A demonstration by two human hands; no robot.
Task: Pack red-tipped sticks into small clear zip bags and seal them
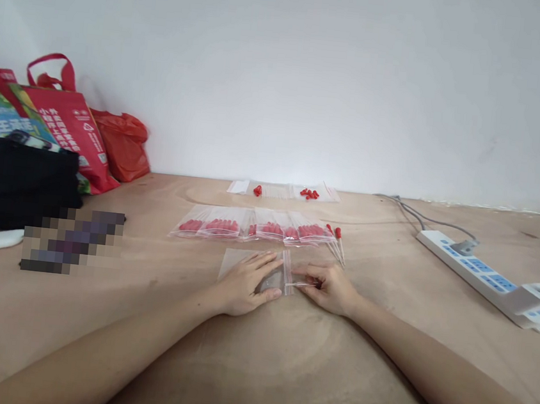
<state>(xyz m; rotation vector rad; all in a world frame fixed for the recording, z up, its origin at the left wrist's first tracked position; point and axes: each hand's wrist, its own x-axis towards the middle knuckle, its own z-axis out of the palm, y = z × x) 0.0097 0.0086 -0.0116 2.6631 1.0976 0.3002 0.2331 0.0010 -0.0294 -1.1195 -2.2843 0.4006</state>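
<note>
A clear zip bag point(232, 263) lies flat on the table in front of me, its zip strip towards the right. My left hand point(249, 284) rests over it, fingers outstretched and pressing the plastic. At the bag's mouth, my right hand point(328, 287) is closed in a pinch around a thin clear tube point(300, 285) that points left at the opening; its other end is hidden by the fingers. Just beyond my right hand lie two red-bulbed droppers point(338, 236). Behind the bag, several filled zip bags point(222, 224) with red bulbs inside lie in an overlapping row.
Near the wall, more clear bags point(278, 191) carry loose red bulbs point(309, 194). On the right is a white power strip point(468, 268) with plugs and grey cables point(409, 210). To the left stand red shopping bags point(73, 123), a black bag point(31, 183) and a pixelated object point(73, 242).
</note>
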